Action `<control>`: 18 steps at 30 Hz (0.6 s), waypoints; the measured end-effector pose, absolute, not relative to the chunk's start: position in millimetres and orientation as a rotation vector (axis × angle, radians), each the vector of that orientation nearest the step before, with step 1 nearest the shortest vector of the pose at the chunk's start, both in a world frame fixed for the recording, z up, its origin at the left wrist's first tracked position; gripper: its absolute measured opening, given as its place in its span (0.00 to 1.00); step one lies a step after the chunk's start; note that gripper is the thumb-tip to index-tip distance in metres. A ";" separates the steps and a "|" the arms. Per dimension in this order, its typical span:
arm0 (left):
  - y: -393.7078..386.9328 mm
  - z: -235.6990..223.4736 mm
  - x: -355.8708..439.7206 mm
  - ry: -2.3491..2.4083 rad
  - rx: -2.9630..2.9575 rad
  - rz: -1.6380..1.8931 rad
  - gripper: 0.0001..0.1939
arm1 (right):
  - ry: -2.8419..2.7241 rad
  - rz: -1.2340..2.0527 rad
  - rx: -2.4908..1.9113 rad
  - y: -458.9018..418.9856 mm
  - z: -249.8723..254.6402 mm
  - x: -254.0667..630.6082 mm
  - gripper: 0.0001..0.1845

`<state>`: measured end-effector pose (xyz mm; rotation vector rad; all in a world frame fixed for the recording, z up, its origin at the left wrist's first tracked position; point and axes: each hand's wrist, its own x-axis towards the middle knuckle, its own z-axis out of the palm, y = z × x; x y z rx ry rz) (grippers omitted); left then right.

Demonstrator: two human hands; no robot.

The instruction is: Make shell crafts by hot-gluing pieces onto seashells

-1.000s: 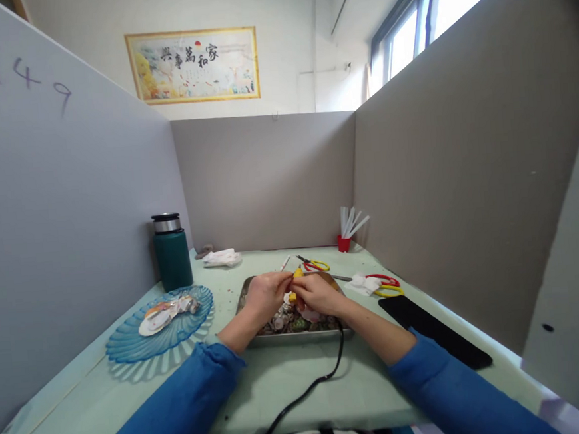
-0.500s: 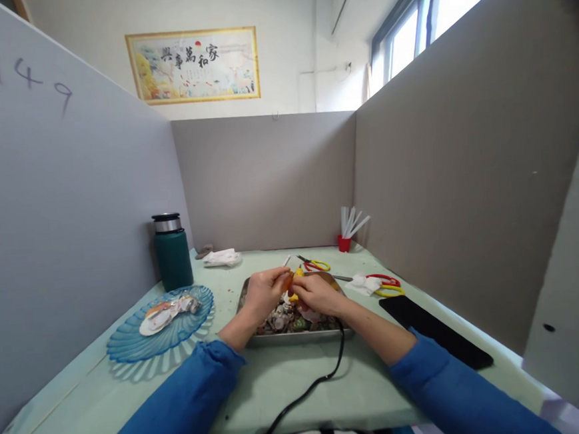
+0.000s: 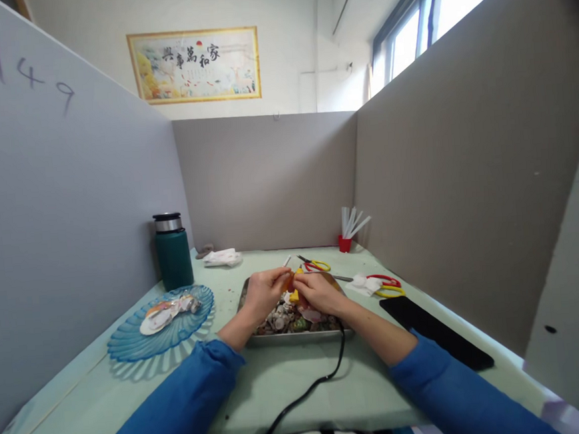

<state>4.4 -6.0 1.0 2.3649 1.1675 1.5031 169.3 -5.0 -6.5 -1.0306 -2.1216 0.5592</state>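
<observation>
My left hand [image 3: 265, 294] and my right hand [image 3: 317, 292] meet over a metal tray [image 3: 299, 337] filled with small shells and stones. Both are closed, pinching a small orange piece [image 3: 288, 282] between their fingertips. A yellow tool [image 3: 296, 295] shows under the fingers of my right hand, and a black cable [image 3: 308, 393] runs from under that hand toward me. What the piece is I cannot make out.
A blue glass plate [image 3: 124, 347] with shells lies at left, a dark green flask [image 3: 172, 251] behind it. Two red-and-yellow scissors [image 3: 315, 265] [image 3: 386, 285], crumpled tissue [image 3: 221, 257], a red cup of white sticks [image 3: 344, 242] and a black mat [image 3: 436, 332] lie around. Partition walls enclose the table.
The orange piece has come into view between my fingertips and my hands have lifted slightly above the tray. Everything else stays put.
</observation>
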 end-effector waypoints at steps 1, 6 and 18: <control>-5.8 0.7 4.2 1.163 2.356 1.511 0.12 | -2.120 0.592 -1.037 -4.9 -6.6 169.3 0.14; -4.8 -0.4 3.7 1.123 2.311 1.529 0.12 | -2.118 0.694 -1.048 -4.2 -7.8 169.6 0.13; 0.7 -1.7 3.0 1.103 2.260 1.550 0.12 | -2.232 0.576 -1.062 -7.4 -7.0 168.0 0.14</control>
